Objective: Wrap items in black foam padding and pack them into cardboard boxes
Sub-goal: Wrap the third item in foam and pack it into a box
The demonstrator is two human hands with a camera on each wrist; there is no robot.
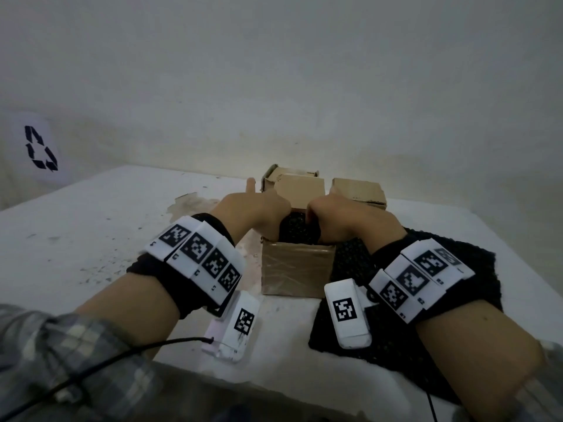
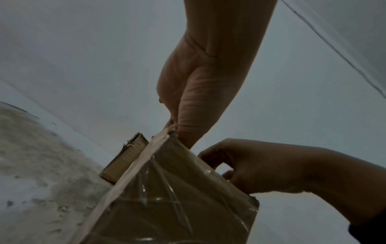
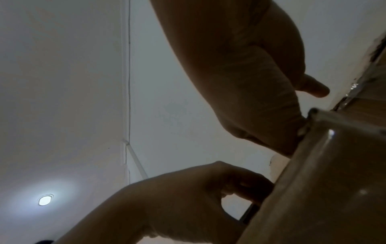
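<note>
A taped cardboard box (image 1: pixel 297 271) stands open on the white table (image 1: pixel 91 239). A bundle of black foam padding (image 1: pixel 297 229) sits in its mouth, partly above the rim. My left hand (image 1: pixel 256 211) comes in from the left and my right hand (image 1: pixel 344 217) from the right. Both curl their fingers down round the bundle, and the fingertips are hidden inside the box. One left finger sticks up. In the left wrist view the left hand (image 2: pixel 188 99) dips behind the box (image 2: pixel 177 198) and the right hand (image 2: pixel 261 166) hooks over its rim. In the right wrist view the right hand (image 3: pixel 256 99) and left hand (image 3: pixel 188 198) meet at the box (image 3: pixel 323 181).
Two more cardboard boxes stand just behind, one open (image 1: pixel 300 185) and one to the right (image 1: pixel 358 191). A loose sheet of black foam (image 1: pixel 335 330) lies on the table under my right forearm. A white bag with a recycling mark (image 1: pixel 39 147) sits far left.
</note>
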